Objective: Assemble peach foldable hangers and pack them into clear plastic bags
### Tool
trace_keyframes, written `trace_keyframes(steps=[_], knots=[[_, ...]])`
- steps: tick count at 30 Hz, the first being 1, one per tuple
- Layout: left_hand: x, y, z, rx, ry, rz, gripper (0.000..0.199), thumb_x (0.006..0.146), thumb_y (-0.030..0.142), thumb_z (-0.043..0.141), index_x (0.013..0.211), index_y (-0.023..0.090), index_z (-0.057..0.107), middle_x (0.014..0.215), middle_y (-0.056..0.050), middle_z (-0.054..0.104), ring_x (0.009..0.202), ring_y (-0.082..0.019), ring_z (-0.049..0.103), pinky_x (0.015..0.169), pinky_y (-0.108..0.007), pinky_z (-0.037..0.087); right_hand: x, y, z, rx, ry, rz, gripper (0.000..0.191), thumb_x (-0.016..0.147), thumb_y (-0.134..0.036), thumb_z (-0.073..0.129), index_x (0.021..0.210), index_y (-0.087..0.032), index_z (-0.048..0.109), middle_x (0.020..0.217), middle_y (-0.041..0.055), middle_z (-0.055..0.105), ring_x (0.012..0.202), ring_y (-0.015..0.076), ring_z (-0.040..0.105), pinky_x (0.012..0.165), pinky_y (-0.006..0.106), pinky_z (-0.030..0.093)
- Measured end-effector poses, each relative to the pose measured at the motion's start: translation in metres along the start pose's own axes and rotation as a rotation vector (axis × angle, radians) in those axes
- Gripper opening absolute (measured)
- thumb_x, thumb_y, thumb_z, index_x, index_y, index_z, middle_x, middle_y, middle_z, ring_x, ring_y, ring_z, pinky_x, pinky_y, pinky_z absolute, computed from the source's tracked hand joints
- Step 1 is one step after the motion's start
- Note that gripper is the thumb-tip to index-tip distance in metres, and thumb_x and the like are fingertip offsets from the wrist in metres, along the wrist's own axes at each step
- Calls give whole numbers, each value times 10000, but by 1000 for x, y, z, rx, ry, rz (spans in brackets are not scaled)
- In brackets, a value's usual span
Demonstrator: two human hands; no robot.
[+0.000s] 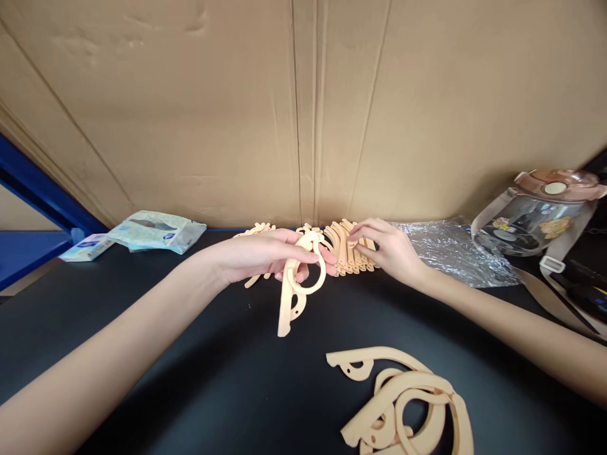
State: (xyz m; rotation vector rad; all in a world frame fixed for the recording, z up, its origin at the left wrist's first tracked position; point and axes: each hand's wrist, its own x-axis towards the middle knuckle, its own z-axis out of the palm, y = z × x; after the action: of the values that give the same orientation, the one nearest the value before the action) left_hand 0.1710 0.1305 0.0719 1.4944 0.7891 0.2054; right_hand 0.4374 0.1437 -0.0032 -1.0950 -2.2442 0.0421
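Observation:
My left hand [279,256] is closed around a beige plastic folding hanger [285,303], held above the black table. The hanger's open ring hook [324,278] points toward the right, and its straight arm hangs down. To the right, my right hand [391,249] has its thumb and fingers drawn together at a row of beige hanger arms [344,246]. What lies between those fingertips, if anything, is too small to make out. More beige pieces [253,281] show partly behind my left hand. In front, a loose pile of folding hangers [403,388] lies on the table.
A tall cardboard wall [213,114] stands behind the black table [203,379]. At the back left are a light blue soft pack [159,230] and a small box [86,247]. Clear plastic wrap [455,253] and a strapped water bottle [535,221] occupy the back right.

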Motion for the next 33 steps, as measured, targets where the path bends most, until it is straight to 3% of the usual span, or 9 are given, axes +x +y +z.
trace_keyframes(steps=[4,12,20,26,30,33], knots=[[0,0,1,-20,-22,3,234,889,277,581,1069,209,714,988,-46,641,661,-83,482,554,-181,380,-8,3,4,35,-51,-10,163,872,-149,526,961,-216,645,1058,57,661,986,214,618,865,387,501],[1,0,2,14,-32,18,268,880,327,579,1100,220,690,1009,-49,652,701,-111,548,549,-198,400,-15,0,4,72,-93,-34,274,877,-110,449,988,-216,676,1094,54,680,1021,197,636,872,362,521],[2,0,3,-19,31,-28,259,886,297,555,1065,186,704,678,-16,603,606,-112,521,476,-181,353,-17,-3,3,24,-91,-34,296,913,-152,443,1053,-218,695,1145,60,689,1074,214,635,914,402,530],[3,2,6,-49,71,-34,275,835,341,633,1053,193,710,861,-46,669,650,-112,539,457,-178,348,-18,-3,2,23,-115,-42,287,926,-175,434,1039,-204,696,1171,76,677,1046,222,649,887,410,547],[4,3,8,-63,98,-47,234,844,319,623,1016,196,722,818,-32,662,634,-96,517,436,-161,317,-17,-1,0,3,-146,-80,320,917,-121,411,1095,-196,666,1198,83,658,1114,220,611,945,415,509],[7,1,8,-102,141,-70,220,839,327,624,987,201,728,939,-43,688,632,-84,508,468,-162,353,-15,0,-3,-41,-182,-131,316,928,-131,414,1128,-186,653,1244,109,626,1169,241,565,965,440,479]])
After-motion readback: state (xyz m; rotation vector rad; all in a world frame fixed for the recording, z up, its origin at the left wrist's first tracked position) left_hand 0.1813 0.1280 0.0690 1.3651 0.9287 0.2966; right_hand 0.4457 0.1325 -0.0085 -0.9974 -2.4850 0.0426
